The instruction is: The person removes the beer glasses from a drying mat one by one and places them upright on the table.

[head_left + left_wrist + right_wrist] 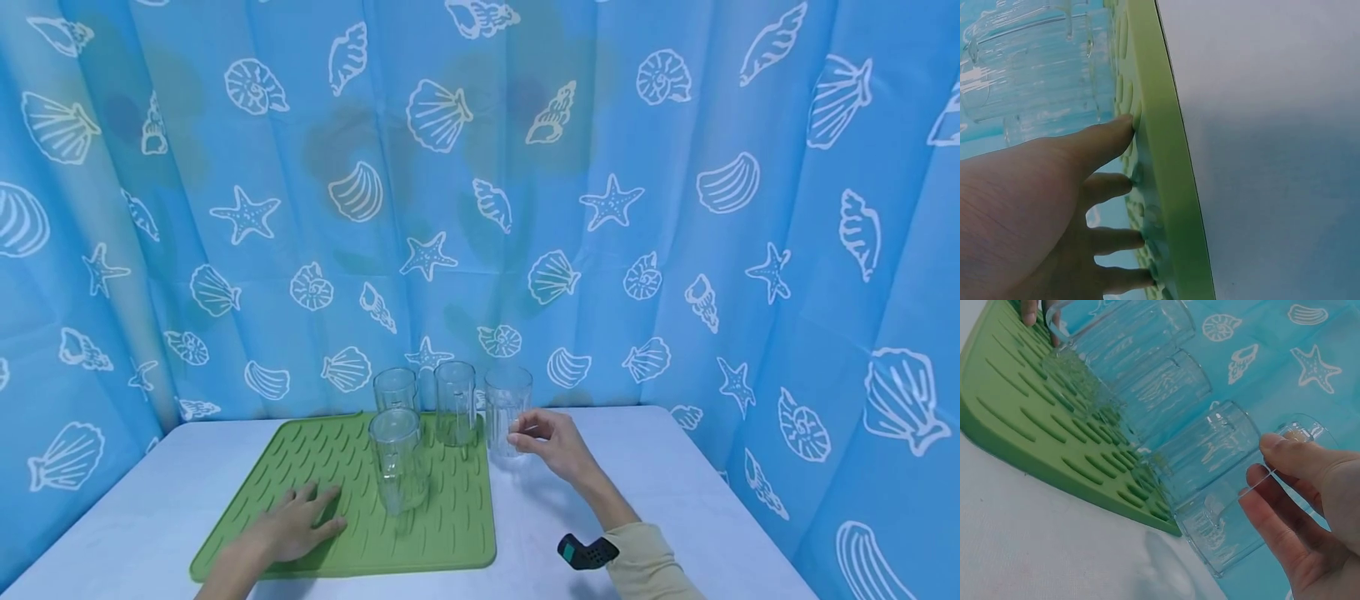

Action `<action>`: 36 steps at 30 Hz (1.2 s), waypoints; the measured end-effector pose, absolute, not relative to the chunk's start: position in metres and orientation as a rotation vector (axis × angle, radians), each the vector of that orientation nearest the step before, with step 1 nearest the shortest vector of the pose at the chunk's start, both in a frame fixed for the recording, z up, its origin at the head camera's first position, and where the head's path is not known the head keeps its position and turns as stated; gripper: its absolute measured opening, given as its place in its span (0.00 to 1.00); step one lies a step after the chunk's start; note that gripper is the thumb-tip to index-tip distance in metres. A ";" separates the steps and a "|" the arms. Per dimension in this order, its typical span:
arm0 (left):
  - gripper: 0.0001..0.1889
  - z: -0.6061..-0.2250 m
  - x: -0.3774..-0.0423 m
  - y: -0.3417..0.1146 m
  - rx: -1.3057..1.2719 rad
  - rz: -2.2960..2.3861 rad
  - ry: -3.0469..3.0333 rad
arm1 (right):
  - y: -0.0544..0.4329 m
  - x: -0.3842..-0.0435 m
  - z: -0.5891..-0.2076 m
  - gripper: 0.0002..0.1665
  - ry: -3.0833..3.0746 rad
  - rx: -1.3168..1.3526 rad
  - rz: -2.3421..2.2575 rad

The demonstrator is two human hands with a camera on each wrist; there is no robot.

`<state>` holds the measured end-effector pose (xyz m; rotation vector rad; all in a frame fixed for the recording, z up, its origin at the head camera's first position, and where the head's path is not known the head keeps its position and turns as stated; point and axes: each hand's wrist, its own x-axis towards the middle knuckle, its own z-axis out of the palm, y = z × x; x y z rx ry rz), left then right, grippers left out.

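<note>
My right hand pinches a clear glass mug at its right side, thumb and fingertips together, apparently at the handle. This mug is upright just off the right edge of a green ridged mat; whether its base touches the table I cannot tell. Three more clear glass mugs are on the mat: a front one, one behind it and one at the back right. My left hand rests on the mat's front left, fingers spread, fingertips touching its ridges in the left wrist view.
A white-covered table carries the mat. Behind and on both sides hangs a blue curtain with white shells and starfish. A black device sits at my right sleeve.
</note>
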<state>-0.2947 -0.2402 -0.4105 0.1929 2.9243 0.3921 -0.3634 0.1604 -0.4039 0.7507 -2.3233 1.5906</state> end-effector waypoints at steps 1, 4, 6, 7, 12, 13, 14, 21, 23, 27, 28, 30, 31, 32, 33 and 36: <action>0.40 -0.411 -0.295 -0.240 0.192 0.395 2.923 | 0.161 -0.363 -0.404 0.07 -2.318 0.749 1.594; 0.40 -0.412 -0.295 -0.240 0.187 0.396 2.918 | 0.161 -0.364 -0.406 0.08 -2.307 0.735 1.614; 0.40 -0.412 -0.295 -0.240 0.187 0.394 2.918 | 0.161 -0.365 -0.407 0.09 -2.302 0.730 1.630; 0.40 -0.412 -0.295 -0.240 0.188 0.393 2.919 | 0.162 -0.365 -0.408 0.09 -2.294 0.732 1.641; 0.40 -0.413 -0.296 -0.240 0.195 0.383 2.923 | 0.162 -0.370 -0.416 0.08 -2.268 0.768 1.666; 0.40 -0.413 -0.296 -0.240 0.195 0.382 2.923 | 0.162 -0.372 -0.417 0.08 -2.267 0.768 1.672; 0.40 -0.413 -0.296 -0.241 0.195 0.380 2.923 | 0.162 -0.373 -0.418 0.08 -2.270 0.763 1.673; 0.40 -0.412 -0.296 -0.240 0.193 0.378 2.922 | 0.165 -0.382 -0.424 0.10 -2.308 0.716 1.686; 0.40 -0.412 -0.296 -0.239 0.193 0.376 2.922 | 0.166 -0.385 -0.427 0.10 -2.311 0.731 1.684; 0.41 -0.412 -0.296 -0.239 0.189 0.381 2.913 | 0.167 -0.389 -0.431 0.10 -2.308 0.761 1.700; 0.41 -0.412 -0.296 -0.239 0.187 0.379 2.911 | 0.167 -0.390 -0.431 0.10 -2.311 0.761 1.699; 0.41 -0.411 -0.296 -0.239 0.184 0.374 2.910 | 0.167 -0.392 -0.432 0.10 -2.307 0.766 1.705; 0.41 -0.410 -0.296 -0.239 0.181 0.374 2.908 | 0.166 -0.392 -0.432 0.10 -2.307 0.763 1.705; 0.41 -0.410 -0.296 -0.239 0.179 0.372 2.907 | 0.166 -0.393 -0.431 0.10 -2.305 0.760 1.707; 0.41 -0.410 -0.296 -0.239 0.177 0.370 2.908 | 0.165 -0.393 -0.431 0.10 -2.304 0.748 1.711; 0.41 -0.411 -0.296 -0.239 0.176 0.377 2.907 | 0.162 -0.393 -0.430 0.10 -2.296 0.688 1.711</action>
